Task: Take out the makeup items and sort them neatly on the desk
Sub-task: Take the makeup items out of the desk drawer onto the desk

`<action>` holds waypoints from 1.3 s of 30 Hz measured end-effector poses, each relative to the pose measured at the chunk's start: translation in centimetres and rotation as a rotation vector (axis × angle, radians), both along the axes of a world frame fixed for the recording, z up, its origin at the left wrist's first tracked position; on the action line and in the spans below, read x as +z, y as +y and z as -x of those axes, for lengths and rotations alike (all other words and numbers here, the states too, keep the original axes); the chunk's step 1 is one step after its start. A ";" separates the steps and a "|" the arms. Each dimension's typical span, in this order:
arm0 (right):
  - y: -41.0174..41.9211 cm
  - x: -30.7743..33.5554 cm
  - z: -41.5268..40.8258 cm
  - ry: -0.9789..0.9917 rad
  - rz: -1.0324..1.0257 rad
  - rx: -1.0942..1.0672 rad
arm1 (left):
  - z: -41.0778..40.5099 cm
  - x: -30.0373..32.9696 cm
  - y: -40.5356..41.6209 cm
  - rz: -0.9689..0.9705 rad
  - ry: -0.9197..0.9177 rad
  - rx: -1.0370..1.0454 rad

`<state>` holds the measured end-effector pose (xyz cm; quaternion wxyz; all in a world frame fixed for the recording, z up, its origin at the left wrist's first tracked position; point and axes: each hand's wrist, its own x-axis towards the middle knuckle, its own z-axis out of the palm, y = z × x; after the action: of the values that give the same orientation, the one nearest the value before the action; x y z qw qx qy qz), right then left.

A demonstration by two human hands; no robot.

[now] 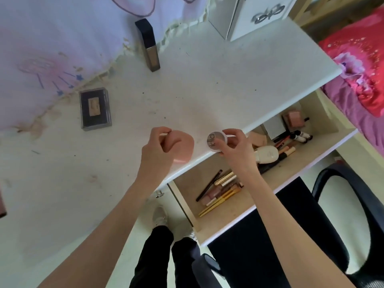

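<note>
hands meet at the desk (207,84) edge: right hand (234,144) pinches a round compact (215,141) just out of the open drawer (245,183); left hand (161,145), loosely curled, seems to steady a pink puff (186,149). beyond, a palette (95,109) and tall bottle (148,45) stand already sorted.

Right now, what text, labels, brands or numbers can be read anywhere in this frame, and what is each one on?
"pipl", or close to it: dark letters on the lid of the small round jar held by the right hand; they lie sideways, so the reading is uncertain.
Label on the dark flat case on the desk: too blurred to read.
Silver bow emblem on the white box: a sign, no letters.
Items in the drawer: any print too small to read.
</note>
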<state>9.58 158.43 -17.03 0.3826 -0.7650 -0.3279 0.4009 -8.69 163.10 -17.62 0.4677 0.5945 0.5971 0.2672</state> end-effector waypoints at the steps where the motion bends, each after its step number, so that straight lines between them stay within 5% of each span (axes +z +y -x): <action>1: 0.7 -0.1 0.7 -0.011 0.000 0.031 | 0.7 -0.1 0.6 -0.001 0.005 0.032; 14: 8.1 -0.7 6.0 -0.179 -0.040 0.179 | 3.1 -0.1 7.0 -0.135 0.099 0.187; 24: 9.3 -1.6 7.0 -0.377 -0.084 0.307 | 5.4 -1.5 5.7 -0.298 0.480 -0.274; 29: 9.6 -2.5 7.0 -0.541 -0.083 0.364 | 5.2 -1.7 6.9 -0.332 0.558 -0.202; 39: 12.3 -2.1 8.0 -0.504 -0.150 0.373 | 5.7 -1.6 10.6 -0.408 0.739 -0.102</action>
<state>1.53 170.68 -19.15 0.2648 -0.7366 -0.5755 0.2369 -14.35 173.75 -19.20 0.1075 0.7593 0.6294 0.1254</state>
